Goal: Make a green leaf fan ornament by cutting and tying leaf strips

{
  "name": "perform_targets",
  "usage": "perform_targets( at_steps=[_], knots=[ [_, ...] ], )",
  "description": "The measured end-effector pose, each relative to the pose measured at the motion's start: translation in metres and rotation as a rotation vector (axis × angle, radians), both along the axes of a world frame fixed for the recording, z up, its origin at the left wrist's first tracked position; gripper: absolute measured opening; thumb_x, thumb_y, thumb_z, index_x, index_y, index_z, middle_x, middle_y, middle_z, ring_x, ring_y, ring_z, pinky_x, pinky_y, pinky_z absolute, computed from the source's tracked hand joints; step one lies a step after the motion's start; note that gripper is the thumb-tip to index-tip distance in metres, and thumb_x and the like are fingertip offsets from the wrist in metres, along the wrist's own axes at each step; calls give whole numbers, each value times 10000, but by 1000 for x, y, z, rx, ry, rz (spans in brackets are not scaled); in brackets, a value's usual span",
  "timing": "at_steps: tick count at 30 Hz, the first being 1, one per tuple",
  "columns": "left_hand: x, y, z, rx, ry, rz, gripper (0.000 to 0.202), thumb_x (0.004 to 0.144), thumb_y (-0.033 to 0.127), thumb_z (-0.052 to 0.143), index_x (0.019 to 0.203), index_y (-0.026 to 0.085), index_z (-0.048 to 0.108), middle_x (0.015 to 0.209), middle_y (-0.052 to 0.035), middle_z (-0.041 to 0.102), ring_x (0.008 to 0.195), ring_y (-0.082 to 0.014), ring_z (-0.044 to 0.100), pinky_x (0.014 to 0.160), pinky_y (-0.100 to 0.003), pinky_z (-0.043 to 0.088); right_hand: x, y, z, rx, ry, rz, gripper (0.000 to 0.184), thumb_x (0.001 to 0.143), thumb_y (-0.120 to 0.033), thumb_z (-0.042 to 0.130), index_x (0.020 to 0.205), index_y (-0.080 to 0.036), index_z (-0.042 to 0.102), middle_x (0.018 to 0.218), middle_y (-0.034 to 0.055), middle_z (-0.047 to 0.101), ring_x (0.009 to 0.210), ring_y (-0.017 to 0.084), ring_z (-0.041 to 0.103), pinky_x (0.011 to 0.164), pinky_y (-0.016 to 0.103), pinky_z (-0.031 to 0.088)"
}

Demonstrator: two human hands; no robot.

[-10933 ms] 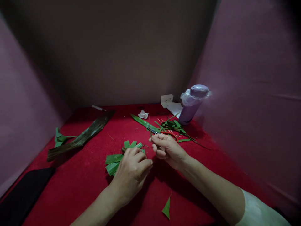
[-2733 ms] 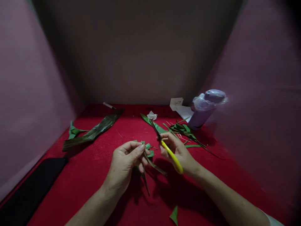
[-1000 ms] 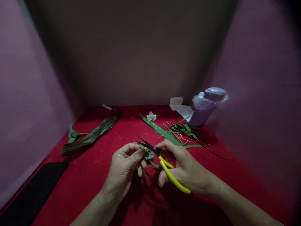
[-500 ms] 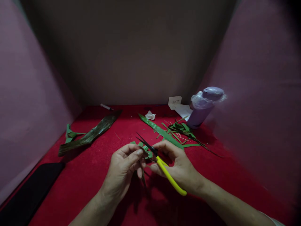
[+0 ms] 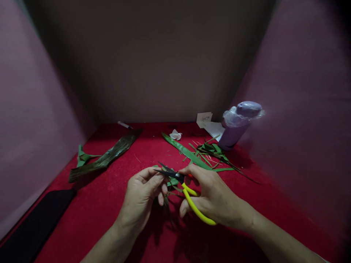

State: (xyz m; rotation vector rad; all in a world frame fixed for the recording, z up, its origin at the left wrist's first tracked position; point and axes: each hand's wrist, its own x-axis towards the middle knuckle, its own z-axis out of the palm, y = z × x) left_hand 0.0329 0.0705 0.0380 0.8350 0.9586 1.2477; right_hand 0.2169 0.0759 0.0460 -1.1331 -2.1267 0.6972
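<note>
My right hand [image 5: 212,197] is closed round yellow-handled scissors [image 5: 189,197]; their black blades point left, slightly apart, at my left fingertips. My left hand [image 5: 144,195] pinches a thin green leaf strip [image 5: 168,204] that hangs down below the fingers. Both hands hover over the red cloth [image 5: 109,204] above a small pile of cut green leaf pieces [image 5: 172,181], mostly hidden by the hands.
A long dark leaf [image 5: 105,159] and a folded green piece [image 5: 82,157] lie at the left. A long green leaf [image 5: 186,151] and leaf scraps [image 5: 214,150] lie near a lilac bottle [image 5: 237,124], white papers [image 5: 210,124], and crumpled paper [image 5: 176,135]. A black object [image 5: 35,226] sits front left.
The scissors' blades have swung down from pointing up-left to lying almost level at my left fingertips, and the handles have spread apart in my right hand. My left hand has stayed put.
</note>
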Motion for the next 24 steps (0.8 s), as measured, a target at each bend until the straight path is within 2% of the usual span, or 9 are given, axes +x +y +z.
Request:
perform_targets(
  at_steps=[12,16,24],
  knots=[
    [-1,1,-4,7,10,17,176,676,240,702,792,127,634,596,-16,619,407,-70,511,344,-155,367,2,-1,2,113,-112,27,445,658,-511,704,960,-200,604,774,43,615,693,176,533,623,276,370],
    [-1,0,-2,11,18,-18,156,699,245,683,779,119,641,554,-5,601,383,-52,479,346,-143,345,3,-1,3,115,-126,26,390,689,-503,683,924,-199,617,731,32,609,642,153,518,582,255,353],
    [-2,0,1,-14,7,-64,150,730,258,650,759,112,632,519,-10,601,359,-47,465,361,-143,341,4,0,2,151,-141,24,450,669,-570,665,919,-201,607,653,-4,558,583,124,466,554,239,321]
  ],
)
